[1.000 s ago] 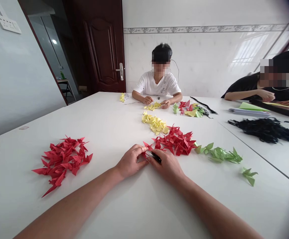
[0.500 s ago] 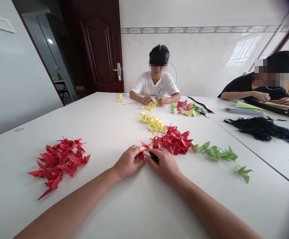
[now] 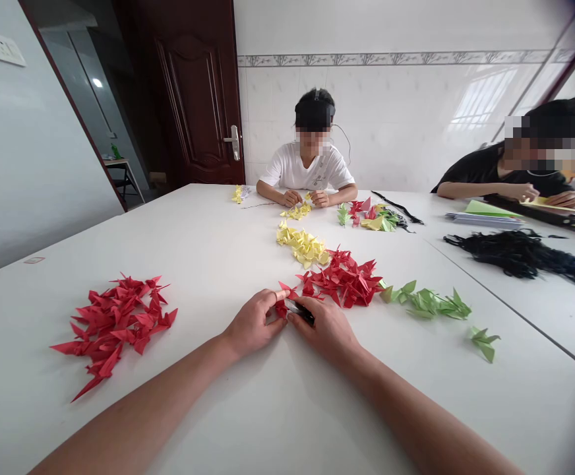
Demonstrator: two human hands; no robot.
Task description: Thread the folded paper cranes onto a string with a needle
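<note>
My left hand [image 3: 255, 320] rests on the table with its fingers closed around a red folded-paper crane [image 3: 281, 307], partly hidden by the fingers. Against it, my right hand [image 3: 330, 326] grips a small black tool with a silvery tip [image 3: 298, 309]; its exact kind is hard to make out. The tool's tip meets the crane between my two hands. Just beyond them lies a heap of red paper cranes [image 3: 349, 280]. Another pile of red cranes [image 3: 119, 323] spreads out on the left.
Green cranes [image 3: 430, 303] trail off to the right, and yellow cranes [image 3: 300, 243] lie farther back. A bundle of black cords [image 3: 519, 254] sits at right. Across the white table [image 3: 208, 244], a person in white [image 3: 307, 168] handles yellow cranes; another person in black [image 3: 485, 171] works at far right.
The whole view has shifted very slightly. Both hands keep nearly the same hold on the crane and the black tool.
</note>
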